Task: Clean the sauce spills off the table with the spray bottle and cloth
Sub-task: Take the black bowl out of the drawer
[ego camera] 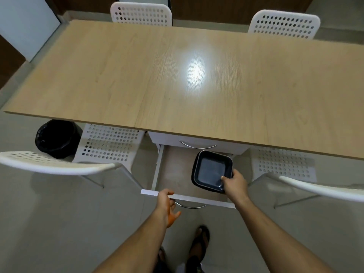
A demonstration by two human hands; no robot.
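The light wooden table [118, 75] fills the upper view, and I see no sauce, spray bottle or cloth anywhere. Below its near edge a white drawer [173, 170] is pulled out. My right hand [235, 184] grips the near right corner of a stack of black square dishes [210, 170] over the drawer's right side. My left hand [166, 203] rests on the drawer front [208, 200], thumb over its top edge and fingers loose beside the metal handle [189, 206].
Two white perforated chairs [110, 146] [283, 164] flank the drawer, and two more [140, 13] [283, 23] stand at the far side. A black-lined bin [57, 137] sits on the floor at left. A shut upper drawer [197, 142] is under the tabletop.
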